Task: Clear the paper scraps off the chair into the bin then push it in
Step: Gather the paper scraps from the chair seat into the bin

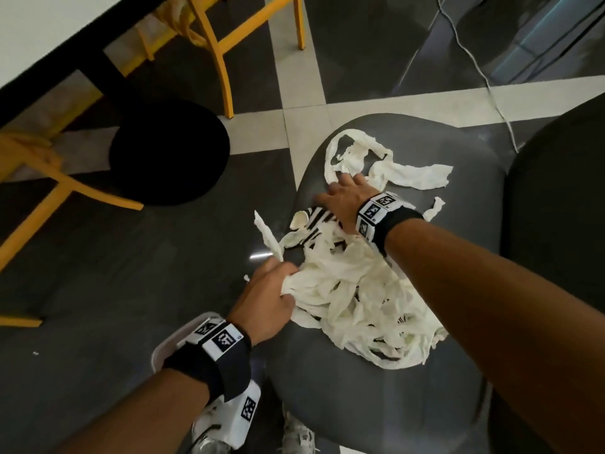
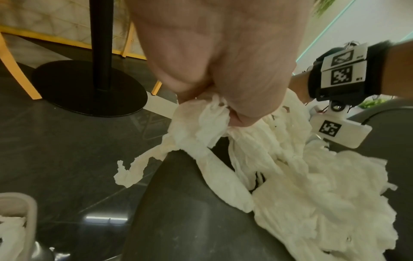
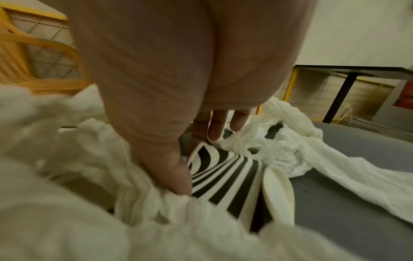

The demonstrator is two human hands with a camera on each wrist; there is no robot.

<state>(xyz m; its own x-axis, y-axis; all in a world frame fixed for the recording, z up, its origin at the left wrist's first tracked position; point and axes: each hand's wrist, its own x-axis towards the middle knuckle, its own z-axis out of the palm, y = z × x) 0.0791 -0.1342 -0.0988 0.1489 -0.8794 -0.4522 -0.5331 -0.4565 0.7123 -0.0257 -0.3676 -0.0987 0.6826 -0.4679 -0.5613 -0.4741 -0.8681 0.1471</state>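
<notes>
A heap of torn white paper scraps [image 1: 357,299] lies on the dark grey chair seat [image 1: 376,398]. More strips [image 1: 386,162] loop across the seat's far end. My left hand [image 1: 275,290] grips a bunch of scraps [image 2: 201,123] at the seat's left edge, its fingers curled round them. My right hand [image 1: 343,194] lies flat with straight fingers [image 3: 218,127] on the far strips, beside a black-and-white striped piece [image 3: 223,169]. The white bin [image 1: 170,342] stands on the floor under my left wrist, mostly hidden; its rim [image 2: 29,211] shows paper inside.
A black round table base [image 1: 170,152] stands on the floor to the left, under a white-topped table [image 1: 39,31]. Yellow chairs [image 1: 222,50] stand behind and left of it. A white cable [image 1: 484,80] runs across the tiled floor. A second dark seat [image 1: 563,198] sits at right.
</notes>
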